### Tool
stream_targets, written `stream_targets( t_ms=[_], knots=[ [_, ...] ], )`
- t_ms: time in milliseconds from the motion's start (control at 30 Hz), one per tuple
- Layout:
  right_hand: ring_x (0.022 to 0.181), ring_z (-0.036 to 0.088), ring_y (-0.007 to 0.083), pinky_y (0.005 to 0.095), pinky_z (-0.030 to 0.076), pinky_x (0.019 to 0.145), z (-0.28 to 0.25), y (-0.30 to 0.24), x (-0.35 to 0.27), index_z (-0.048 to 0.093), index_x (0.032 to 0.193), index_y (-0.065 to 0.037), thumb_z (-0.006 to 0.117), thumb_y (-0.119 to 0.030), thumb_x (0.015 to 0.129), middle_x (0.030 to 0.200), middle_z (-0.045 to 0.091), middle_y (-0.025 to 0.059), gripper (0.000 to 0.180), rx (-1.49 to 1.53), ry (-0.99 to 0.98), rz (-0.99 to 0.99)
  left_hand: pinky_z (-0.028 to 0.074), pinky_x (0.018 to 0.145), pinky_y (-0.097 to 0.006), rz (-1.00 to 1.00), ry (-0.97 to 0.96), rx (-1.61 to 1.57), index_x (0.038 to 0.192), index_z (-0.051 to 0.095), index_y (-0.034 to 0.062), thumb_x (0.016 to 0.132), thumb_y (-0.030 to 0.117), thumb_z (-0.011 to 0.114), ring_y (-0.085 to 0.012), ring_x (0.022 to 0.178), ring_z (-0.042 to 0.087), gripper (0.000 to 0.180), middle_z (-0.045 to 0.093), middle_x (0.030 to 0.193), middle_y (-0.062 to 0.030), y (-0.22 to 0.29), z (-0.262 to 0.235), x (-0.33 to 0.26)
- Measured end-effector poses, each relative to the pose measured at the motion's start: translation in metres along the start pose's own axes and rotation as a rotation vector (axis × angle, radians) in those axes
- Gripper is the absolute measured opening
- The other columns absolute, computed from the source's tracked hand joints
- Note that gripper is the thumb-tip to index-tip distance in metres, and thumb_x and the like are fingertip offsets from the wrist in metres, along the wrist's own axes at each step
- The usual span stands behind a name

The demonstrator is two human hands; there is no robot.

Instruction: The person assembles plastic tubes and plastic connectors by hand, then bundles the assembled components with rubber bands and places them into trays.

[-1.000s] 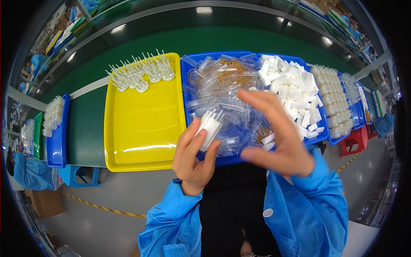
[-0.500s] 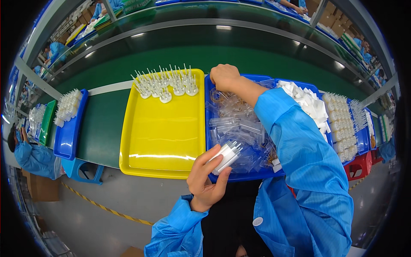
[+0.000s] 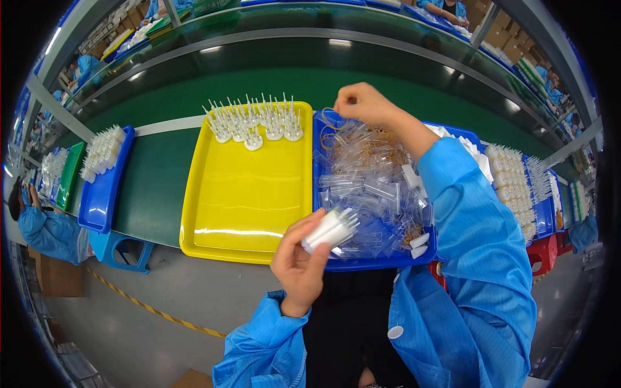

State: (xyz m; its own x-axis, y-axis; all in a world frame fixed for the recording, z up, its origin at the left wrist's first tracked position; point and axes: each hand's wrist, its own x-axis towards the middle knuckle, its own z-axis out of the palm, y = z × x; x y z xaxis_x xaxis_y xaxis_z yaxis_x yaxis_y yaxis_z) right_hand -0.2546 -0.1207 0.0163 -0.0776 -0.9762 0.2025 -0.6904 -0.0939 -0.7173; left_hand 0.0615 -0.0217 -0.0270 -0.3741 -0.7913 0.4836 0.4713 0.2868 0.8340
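Left hand (image 3: 299,262) grip clasps bundled white plastic tubes (image 3: 328,229); right hand (image 3: 362,103) pinches thin rubber band (image 3: 330,118).

Long green surface (image 3: 162,174) runs left to right, white stripe along it. Grey floor (image 3: 149,336) near, yellow-black tape line (image 3: 155,310) crossing diagonally. Blue stool (image 3: 119,249) under surface at left, cardboard box (image 3: 55,278) beside it. Far side: grey metal rail (image 3: 259,39), ceiling lights reflected as bright patches on dark upper shelf (glossy). Far shelves (image 3: 129,39) hold coloured bins. Red crate (image 3: 543,252) at right, low.
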Motion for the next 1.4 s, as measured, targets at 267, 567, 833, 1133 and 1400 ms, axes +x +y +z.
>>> stream_targets(
  t_ms=[267, 567, 833, 1133, 1400],
  knots=[
    [0.086, 0.063, 0.0155, 0.0246, 0.048, 0.063, -0.047, -0.046, -0.076, 0.059, 0.109, -0.001, 0.060, -0.008, 0.091, 0.095, 0.065, 0.0094, 0.020, 1.200, 0.288, 0.474, 0.054, 0.095, -0.038, -0.687, -0.079, -1.092, 0.145, 0.026, 0.0001, 0.103, 0.031, 0.041, -0.0356, 0.127, 0.049, 0.054, 0.041, 0.141, -0.0229, 0.008, 0.008, 0.020],
    [0.070, 0.065, 0.0113, 0.0172, 0.045, 0.045, -0.052, -0.086, -0.164, 0.055, 0.109, -0.002, 0.052, 0.003, 0.089, 0.134, 0.053, 0.0208, 0.021, 1.513, 0.122, 0.111, 0.055, 0.095, -0.039, -0.785, -0.188, -1.427, 0.145, 0.027, 0.0043, 0.102, 0.030, 0.043, -0.0386, 0.126, 0.049, 0.052, 0.042, 0.139, -0.0238, -0.004, 0.028, 0.013],
    [0.073, 0.067, 0.0138, 0.0210, 0.046, 0.049, -0.022, -0.162, -0.197, 0.058, 0.116, -0.008, 0.081, -0.017, 0.070, 0.133, 0.058, 0.0110, 0.053, 0.064, 0.177, -0.141, 0.053, 0.088, -0.037, -0.760, -0.201, -1.065, 0.144, 0.031, 0.0065, 0.099, 0.040, 0.049, -0.0264, 0.118, 0.057, 0.059, 0.049, 0.134, -0.0164, -0.004, 0.046, 0.007],
    [0.082, 0.064, 0.0189, 0.0309, 0.045, 0.064, -0.017, -0.145, -0.201, 0.060, 0.114, -0.009, 0.078, -0.025, 0.073, 0.098, 0.068, 0.0084, 0.048, -0.063, -0.022, -0.009, 0.047, 0.078, -0.031, -0.723, -0.184, -1.259, 0.138, 0.040, 0.0033, 0.098, 0.042, 0.050, -0.0237, 0.105, 0.056, 0.056, 0.054, 0.128, -0.0160, -0.001, 0.034, 0.013],
    [0.069, 0.054, 0.0127, 0.0297, 0.042, 0.073, 0.028, -0.113, -0.245, 0.055, 0.119, 0.005, 0.046, -0.014, 0.097, 0.106, 0.063, 0.0184, 0.030, 1.636, 0.119, -0.099, 0.043, 0.080, -0.030, -0.709, -0.233, -1.360, 0.136, 0.047, 0.0104, 0.099, 0.034, 0.051, -0.0249, 0.102, 0.045, 0.045, 0.050, 0.131, -0.0164, -0.008, 0.049, 0.007]
  ],
)
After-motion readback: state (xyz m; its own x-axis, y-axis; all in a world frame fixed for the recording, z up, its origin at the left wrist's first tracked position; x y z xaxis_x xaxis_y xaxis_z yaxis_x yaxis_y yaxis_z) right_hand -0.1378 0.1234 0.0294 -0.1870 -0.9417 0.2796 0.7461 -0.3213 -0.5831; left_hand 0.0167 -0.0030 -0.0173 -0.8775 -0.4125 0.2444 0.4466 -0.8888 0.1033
